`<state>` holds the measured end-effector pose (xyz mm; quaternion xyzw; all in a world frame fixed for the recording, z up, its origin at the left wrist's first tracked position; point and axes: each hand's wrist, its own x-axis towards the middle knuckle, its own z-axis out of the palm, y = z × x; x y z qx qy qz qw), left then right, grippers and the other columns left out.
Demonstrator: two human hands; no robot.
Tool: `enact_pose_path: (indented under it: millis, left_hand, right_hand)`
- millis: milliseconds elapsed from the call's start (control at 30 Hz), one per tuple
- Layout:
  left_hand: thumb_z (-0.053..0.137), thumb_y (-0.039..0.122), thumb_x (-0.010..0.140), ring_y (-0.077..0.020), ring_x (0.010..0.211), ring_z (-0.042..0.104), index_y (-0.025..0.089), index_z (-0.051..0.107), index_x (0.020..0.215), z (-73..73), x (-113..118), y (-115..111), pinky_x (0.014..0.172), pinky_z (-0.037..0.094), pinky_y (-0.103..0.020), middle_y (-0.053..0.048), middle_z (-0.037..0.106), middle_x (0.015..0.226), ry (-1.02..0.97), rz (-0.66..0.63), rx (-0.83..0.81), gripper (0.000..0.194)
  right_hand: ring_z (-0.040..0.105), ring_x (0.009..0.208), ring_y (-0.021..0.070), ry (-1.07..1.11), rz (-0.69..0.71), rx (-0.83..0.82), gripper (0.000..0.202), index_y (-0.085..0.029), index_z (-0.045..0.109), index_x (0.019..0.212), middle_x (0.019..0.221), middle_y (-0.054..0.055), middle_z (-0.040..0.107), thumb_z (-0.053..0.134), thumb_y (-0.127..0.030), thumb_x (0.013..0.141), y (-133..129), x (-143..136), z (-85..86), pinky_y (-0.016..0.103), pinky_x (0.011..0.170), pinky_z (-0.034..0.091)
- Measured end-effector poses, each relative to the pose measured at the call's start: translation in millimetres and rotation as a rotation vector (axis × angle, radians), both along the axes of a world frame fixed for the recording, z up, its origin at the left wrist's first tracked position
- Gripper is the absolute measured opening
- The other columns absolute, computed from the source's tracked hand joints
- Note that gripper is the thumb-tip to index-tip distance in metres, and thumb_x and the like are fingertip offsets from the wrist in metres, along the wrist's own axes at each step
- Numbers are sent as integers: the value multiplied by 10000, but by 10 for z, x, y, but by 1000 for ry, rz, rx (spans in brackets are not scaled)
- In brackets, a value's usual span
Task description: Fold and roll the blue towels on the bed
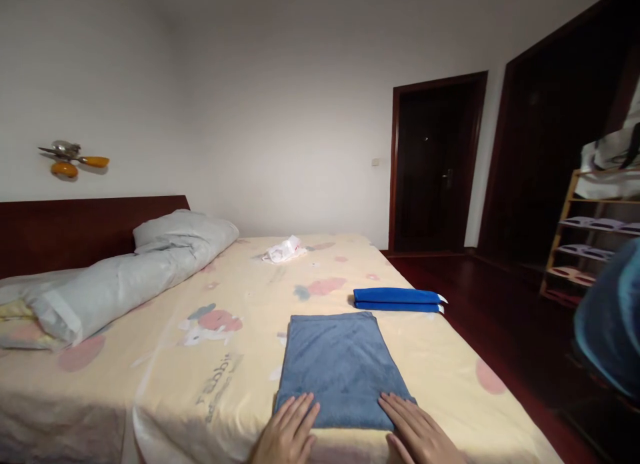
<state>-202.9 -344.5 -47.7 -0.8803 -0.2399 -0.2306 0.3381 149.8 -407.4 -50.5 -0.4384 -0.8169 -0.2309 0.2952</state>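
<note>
Both hands flat, fingers spread, gripping nothing: left hand (286, 432) & right hand (417, 435) press near edge of folded blue towel (343, 367) on bed (165, 384). Risk: uneven push could bunch or skew the fold, or slide it twd the darker towel (397, 299) beyond.

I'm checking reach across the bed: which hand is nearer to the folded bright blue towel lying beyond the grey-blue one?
Right. The right hand rests on the grey-blue towel's near right corner, below the bright blue towel. The left hand rests on the near left corner, farther away.
</note>
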Motion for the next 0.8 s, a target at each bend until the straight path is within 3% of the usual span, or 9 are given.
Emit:
enact_pose_path:
  millis: [100,200,367,467,567,667,800]
  left_hand:
    - [494,254,1026,-178,1268,628,193,507,1479,-31,-189,52,1085,518,-298,-31,628,1438,-83,18,-117,457]
    - [586,265,973,-204,1260,639,238,535,1448,4,-349,75,1076,541,-336,-38,646,1414,-214,32,-344,478]
    - [524,138,897,-185,1202,668,298,663,1263,71,-485,149,1056,541,-322,-17,712,1305,-489,65,-796,422]
    - [516,237,945,-193,1153,682,290,699,1188,117,-483,206,1019,538,-312,-29,741,1231,-632,97,-970,308]
    - [524,405,981,-203,1026,710,263,691,1155,154,-420,276,918,553,-299,-44,765,1099,-738,156,-1037,280]
    - [492,508,990,-215,872,713,243,651,1183,179,-301,351,800,555,-307,-42,752,928,-750,259,-1000,364]
    - [471,524,997,-258,1047,695,249,606,1258,216,-132,436,905,539,-372,-85,729,1124,-723,311,-859,402]
  right_hand:
    - [638,1246,258,102,0,-139,584,-315,451,1533,1446,19,585,596,-366,970,-21,92,-59,354,1017,590]
    - [601,1297,256,209,-12,-357,476,-287,561,1457,1450,41,588,509,-333,986,-36,177,-52,380,1086,538]
    - [618,1274,285,407,-33,-622,454,-247,667,1337,1384,92,648,468,-362,945,17,255,74,448,1099,515]
    - [648,1213,291,561,-58,-667,436,-261,697,1261,1309,94,696,448,-444,953,88,245,189,450,1051,533]
    - [683,1111,277,697,-67,-703,445,-261,672,1241,1216,82,732,451,-514,948,203,226,306,403,967,550]
    - [716,878,248,766,-109,-737,484,-254,612,1269,974,53,763,453,-561,930,342,221,385,351,804,555]
    - [721,899,245,773,-203,-707,456,-292,587,1249,964,34,763,430,-573,926,476,206,402,333,792,532]
